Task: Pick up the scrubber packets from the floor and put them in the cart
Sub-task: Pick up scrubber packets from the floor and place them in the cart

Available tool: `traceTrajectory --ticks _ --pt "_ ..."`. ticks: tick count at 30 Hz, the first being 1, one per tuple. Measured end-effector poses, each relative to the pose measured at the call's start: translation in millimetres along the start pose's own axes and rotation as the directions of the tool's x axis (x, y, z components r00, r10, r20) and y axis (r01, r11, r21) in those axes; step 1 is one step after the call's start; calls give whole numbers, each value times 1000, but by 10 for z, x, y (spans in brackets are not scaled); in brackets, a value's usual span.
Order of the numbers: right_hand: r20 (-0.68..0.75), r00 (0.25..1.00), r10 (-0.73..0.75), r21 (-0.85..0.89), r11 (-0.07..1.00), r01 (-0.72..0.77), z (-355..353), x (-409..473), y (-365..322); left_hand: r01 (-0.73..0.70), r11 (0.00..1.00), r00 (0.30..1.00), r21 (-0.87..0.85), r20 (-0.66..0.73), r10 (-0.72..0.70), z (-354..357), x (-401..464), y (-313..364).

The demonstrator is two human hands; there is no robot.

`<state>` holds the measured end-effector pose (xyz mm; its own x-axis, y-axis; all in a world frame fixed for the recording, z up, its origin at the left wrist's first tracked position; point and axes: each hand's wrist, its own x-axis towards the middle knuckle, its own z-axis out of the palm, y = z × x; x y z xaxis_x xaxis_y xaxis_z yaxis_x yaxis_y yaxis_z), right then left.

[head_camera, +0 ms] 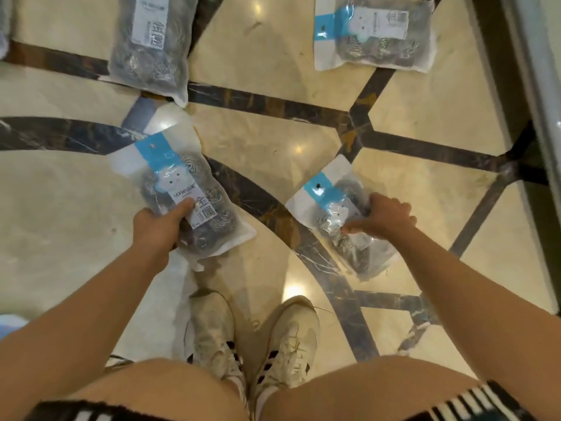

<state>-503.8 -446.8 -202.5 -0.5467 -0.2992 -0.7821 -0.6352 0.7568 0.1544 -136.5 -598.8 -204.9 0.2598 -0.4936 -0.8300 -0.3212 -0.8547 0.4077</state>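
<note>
Several clear scrubber packets with blue and white labels show steel-wool balls inside. My left hand (159,224) grips one packet (185,189) at its lower left, thumb on the label. My right hand (381,215) is closed on another packet (337,214) from its right side. Whether these two rest on the floor or hang just above it, I cannot tell. Two more packets lie flat on the floor farther away: one at the upper left (151,41), one at the upper right (373,31). The cart is not clearly in view.
The floor (273,147) is glossy cream marble with dark inlaid bands. My two white shoes (255,335) stand together just below the packets. A pale metal upright or frame (534,71) runs down the right edge. A blurred blue-white thing sits at the far left edge.
</note>
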Motion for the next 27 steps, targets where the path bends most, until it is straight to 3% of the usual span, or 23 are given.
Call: traceTrajectory --ticks 3,6,8,10,15,20,24,27 --pt "-1 999 -43 366 930 41 49 -372 90 -33 998 998 -54 42 35 -36 -346 226" --pt "-45 999 -5 758 651 37 -59 -941 185 -84 992 980 -98 171 99 -140 -848 460" --pt "-22 1000 5 888 459 17 -260 -1362 216 -104 981 964 -161 227 139 -283 -1226 631" --pt "-18 999 -37 930 366 30 -546 -1790 218 -101 976 952 -195 267 152 -460 -1628 815" --pt "-13 972 -235 943 322 91 -1559 -2853 194 -106 969 898 -225 396 190 -976 -2797 1422" --pt "-61 928 -368 948 269 169 -2583 -3978 147 -93 956 878 -277 431 210 -1583 -4035 2038" --pt "-119 922 -369 957 203 205 -3143 -4907 185 -144 951 854 -274 451 259 -2041 -4973 2363" --pt "-155 926 -343 956 183 228 -3441 -5560 276 -264 919 831 -293 414 371 -2351 -5592 2479"
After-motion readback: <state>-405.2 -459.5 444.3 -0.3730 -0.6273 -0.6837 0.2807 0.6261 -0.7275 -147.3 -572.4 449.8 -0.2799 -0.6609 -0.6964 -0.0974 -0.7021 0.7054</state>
